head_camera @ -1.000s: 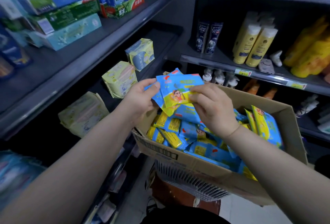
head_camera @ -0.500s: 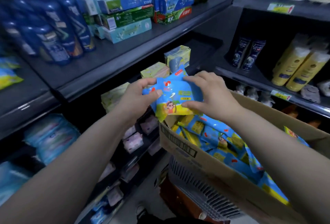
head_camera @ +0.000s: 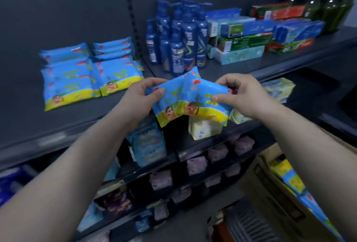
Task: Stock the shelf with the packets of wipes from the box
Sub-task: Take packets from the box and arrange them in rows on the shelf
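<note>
- Blue-and-yellow packets of wipes [head_camera: 190, 102], seemingly two overlapped, are gripped at either end by the left hand [head_camera: 142, 97] and the right hand [head_camera: 243, 95], just in front of the dark shelf [head_camera: 29, 114].
- Stocked packets [head_camera: 87, 75] lie stacked on that shelf, beside blue bottles [head_camera: 179, 37].
- Cardboard box [head_camera: 266, 199] sits low on the right, with more packets inside.

Fig.: head cam, wide-angle. Lighting is running dim w/ a cool blue cast. Light is coming from above, approx.: the upper shelf [head_camera: 116, 110] is reading grey while the lower tiers [head_camera: 212, 151] are sinking into near-black shadow. Small highlights are glinting on the green bottles [head_camera: 336, 8], and soft glare is sitting on the held packets [head_camera: 195, 97]. Blur is smearing the stocked packets [head_camera: 77, 75] at left, so print isn't resolving. Shelf edges are bowing toward the frame edges, and the forearms [head_camera: 58, 174] are stretching at the bottom corners.
</note>
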`<state>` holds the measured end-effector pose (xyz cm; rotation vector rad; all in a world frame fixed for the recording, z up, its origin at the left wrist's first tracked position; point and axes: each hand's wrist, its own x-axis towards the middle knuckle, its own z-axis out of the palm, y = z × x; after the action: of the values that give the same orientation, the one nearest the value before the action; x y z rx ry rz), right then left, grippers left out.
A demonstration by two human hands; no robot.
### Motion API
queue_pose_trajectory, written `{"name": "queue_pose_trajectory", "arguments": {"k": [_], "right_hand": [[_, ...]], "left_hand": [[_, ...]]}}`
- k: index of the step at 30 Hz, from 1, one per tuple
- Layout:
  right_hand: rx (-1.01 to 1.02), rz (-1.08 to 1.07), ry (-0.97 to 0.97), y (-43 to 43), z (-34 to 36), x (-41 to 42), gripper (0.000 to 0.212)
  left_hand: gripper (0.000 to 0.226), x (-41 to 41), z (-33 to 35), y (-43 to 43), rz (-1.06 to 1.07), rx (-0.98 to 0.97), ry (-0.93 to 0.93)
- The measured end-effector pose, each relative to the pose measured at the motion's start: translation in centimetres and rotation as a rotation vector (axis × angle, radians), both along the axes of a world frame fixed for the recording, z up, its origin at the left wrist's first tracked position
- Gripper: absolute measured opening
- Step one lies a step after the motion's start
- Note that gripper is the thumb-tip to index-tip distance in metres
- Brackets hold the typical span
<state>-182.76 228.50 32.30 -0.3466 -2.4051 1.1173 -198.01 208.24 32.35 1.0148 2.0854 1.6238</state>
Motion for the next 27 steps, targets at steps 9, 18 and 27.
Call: {"name": "queue_pose_trajectory", "arguments": {"k": [9,18,27], "right_hand": [[0.100,0.135,0.044,-5.0,2.8,-12.3,0.024],[0.361,0.107,-0.096,-9.2,2.0,-22.5,0.021],[0.661,-0.003,-0.190,-10.1,0.4,-26.8,0.043]], "left_hand": [[0.014,-12.3,3.1,-12.1,0.246,-0.130,0.173],[0.026,-18.0,2.4,-17.6,0.361,-0.422,0.281],[0.039,-20.8,2.0,-16.9,0.438,-0.680,0.610]]}}
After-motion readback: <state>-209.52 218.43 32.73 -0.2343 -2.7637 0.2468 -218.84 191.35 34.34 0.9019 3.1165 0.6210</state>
